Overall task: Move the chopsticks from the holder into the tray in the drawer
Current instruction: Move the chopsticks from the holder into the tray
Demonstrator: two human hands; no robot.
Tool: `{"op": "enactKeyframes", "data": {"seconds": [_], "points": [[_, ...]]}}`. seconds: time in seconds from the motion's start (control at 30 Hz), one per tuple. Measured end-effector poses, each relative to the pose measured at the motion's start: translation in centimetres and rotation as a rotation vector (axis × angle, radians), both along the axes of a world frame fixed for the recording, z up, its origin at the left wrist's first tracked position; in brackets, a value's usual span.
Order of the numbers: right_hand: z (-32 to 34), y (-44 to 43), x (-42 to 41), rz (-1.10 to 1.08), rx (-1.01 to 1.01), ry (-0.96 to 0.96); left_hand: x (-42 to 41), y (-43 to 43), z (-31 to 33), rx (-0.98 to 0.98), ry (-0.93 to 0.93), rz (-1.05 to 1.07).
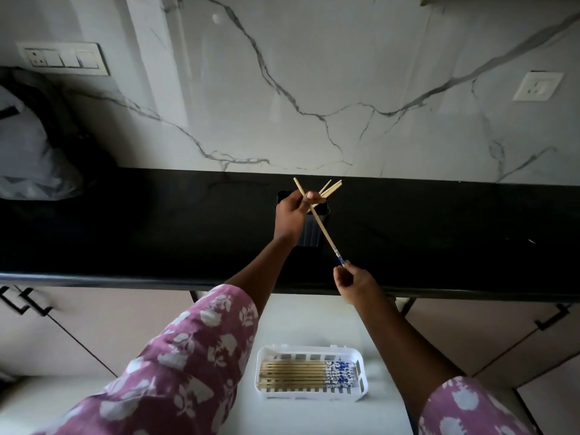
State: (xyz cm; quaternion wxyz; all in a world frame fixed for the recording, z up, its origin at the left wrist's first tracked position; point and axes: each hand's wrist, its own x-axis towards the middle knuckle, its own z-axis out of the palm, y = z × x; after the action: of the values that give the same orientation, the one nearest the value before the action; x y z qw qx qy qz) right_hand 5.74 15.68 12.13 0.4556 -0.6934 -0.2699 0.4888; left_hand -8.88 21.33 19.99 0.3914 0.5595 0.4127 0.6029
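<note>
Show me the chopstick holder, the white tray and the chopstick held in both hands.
chopstick holder (309,232): head view, its ribbed front wall.
white tray (314,349): head view, its far rim.
held chopstick (329,239): head view, bare wooden shaft at mid-length.

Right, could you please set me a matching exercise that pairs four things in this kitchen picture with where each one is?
Things
1. dark ribbed plastic holder
2. white slotted plastic tray
3. lone wooden chopstick with a blue-patterned end
4. white square wall socket

Places
A. inside the open white drawer
B. on the marble wall, far right
C. standing on the black countertop
D. gripped by the left hand, pinched by the right hand

Pairs: 1-C; 2-A; 3-D; 4-B
</note>
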Motion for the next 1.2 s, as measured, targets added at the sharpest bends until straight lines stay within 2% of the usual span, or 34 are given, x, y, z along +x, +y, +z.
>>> {"op": "enactKeyframes", "data": {"seconds": [0.07, 0.1, 0.13, 0.2, 0.3, 0.4, 0.57, 0.67, 0.8, 0.93, 1.1, 1.2], "points": [[-0.2, 0.3, 0.0, 0.177, -0.038, -0.152, -0.1, -0.2, -0.1, -0.01, 0.046, -0.004], [0.1, 0.1, -0.5, 0.198, -0.084, -0.207, -0.2, -0.3, -0.2, -0.02, 0.07, -0.01], [0.0, 0.2, -0.8, 0.223, -0.059, -0.345, -0.2, -0.4, -0.4, -0.03, 0.093, -0.016], [0.2, -0.1, -1.3, 0.253, 0.176, -0.55, -0.3, -0.5, -1.1, -0.046, 0.137, -0.027], [1.3, -0.6, -2.3, 0.306, 0.448, -0.573, -0.3, -1.2, -2.4, -0.069, 0.201, -0.054], [1.4, -0.8, -3.3, 0.405, 0.534, -0.614, -0.6, -1.6, -3.6, -0.136, 0.195, -0.065], [-0.8, -0.6, -3.3, 0.495, 0.45, -0.663, -2.2, -1.9, -6.3, -0.229, 0.269, -0.09], [-3.2, -1.4, -3.0, 0.565, 0.337, -0.64, -4.7, -1.4, -9.1, -0.442, 0.369, -0.015], [-7.0, -2.9, -2.2, 0.643, 0.22, -0.652, -8.4, 0.1, -12.7, -0.75, 0.904, 0.118], [-10.9, -4.3, -1.8, 0.804, 0.14, -0.702, -10.4, 0.7, -14.7, -0.946, 1.16, 0.051], [-14.9, -5.7, -1.9, 1.186, 0.08, -0.958, -10.1, 1.3, -15.5, -0.974, 1.16, 0.067], [-16.5, -6.6, -1.9, 1.299, 0.021, -1.034, -10.2, 1.8, -15.7, -0.99, 1.159, 0.058]]}}
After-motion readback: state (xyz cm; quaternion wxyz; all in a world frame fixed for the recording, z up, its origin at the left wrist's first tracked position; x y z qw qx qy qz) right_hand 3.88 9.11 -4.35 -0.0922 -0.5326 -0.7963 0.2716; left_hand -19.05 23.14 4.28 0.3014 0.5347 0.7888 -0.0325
